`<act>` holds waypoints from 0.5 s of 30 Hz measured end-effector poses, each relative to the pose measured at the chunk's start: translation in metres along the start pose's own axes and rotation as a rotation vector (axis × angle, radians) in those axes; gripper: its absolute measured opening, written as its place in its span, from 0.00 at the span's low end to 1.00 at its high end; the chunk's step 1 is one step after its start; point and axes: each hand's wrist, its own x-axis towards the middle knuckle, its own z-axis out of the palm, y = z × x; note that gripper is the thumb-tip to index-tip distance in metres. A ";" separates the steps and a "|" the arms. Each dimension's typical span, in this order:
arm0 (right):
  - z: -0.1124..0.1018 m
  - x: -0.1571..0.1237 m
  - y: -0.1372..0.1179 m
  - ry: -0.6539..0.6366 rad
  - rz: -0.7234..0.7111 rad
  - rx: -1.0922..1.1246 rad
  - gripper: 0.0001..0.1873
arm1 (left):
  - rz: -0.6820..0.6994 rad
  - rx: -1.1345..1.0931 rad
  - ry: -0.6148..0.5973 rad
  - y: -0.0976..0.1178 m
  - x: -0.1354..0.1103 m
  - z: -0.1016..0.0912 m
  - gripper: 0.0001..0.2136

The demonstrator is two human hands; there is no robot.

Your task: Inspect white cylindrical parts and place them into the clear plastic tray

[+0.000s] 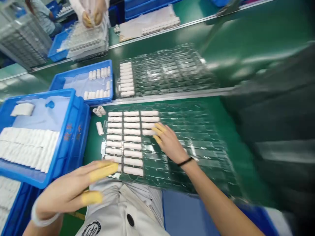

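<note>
Left hand (66,193) hovered over the near tray edge, fingers spread, not pinching, yellow cots (103,170) on. Right hand (169,144) lay flat, fingers slightly apart, pinching nothing, just beside white rolls (131,146) lined up squarely in a clear tray (197,131). Green bench (93,154), blue crate (73,95) left, co-worker's hands (92,16) beyond.

My right hand (169,144) can pass rightward over the clear blister tray (197,154); the white cylinders (131,147) and blue crate wall (73,141) box in my left hand (71,186).
</note>
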 end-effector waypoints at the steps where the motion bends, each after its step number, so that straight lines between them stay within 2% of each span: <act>1: 0.003 -0.001 0.004 0.076 -0.030 -0.023 0.19 | -0.032 -0.015 0.033 0.007 -0.025 -0.021 0.28; 2: 0.007 -0.001 0.007 0.143 -0.057 -0.030 0.18 | -0.076 -0.008 0.128 0.011 -0.046 -0.042 0.25; 3: 0.009 0.000 0.008 0.190 -0.074 -0.032 0.18 | -0.088 0.021 0.273 0.009 -0.061 -0.063 0.22; 4: 0.011 0.002 0.008 0.231 -0.091 -0.031 0.18 | -0.172 0.068 0.421 0.003 -0.070 -0.085 0.20; 6: 0.012 0.010 -0.001 0.287 -0.125 -0.024 0.17 | -0.450 0.119 0.720 -0.024 -0.076 -0.129 0.17; 8: 0.010 0.019 -0.016 0.315 -0.176 -0.027 0.16 | -0.669 0.186 1.004 -0.065 -0.071 -0.175 0.15; 10: 0.007 0.028 -0.033 0.330 -0.226 -0.052 0.14 | -0.737 0.222 1.116 -0.109 -0.063 -0.216 0.07; 12: 0.003 0.034 -0.049 0.353 -0.269 -0.100 0.13 | -0.767 0.235 1.151 -0.148 -0.057 -0.249 0.02; 15: -0.002 0.036 -0.065 0.395 -0.327 -0.179 0.11 | -0.727 0.240 1.144 -0.189 -0.052 -0.280 0.06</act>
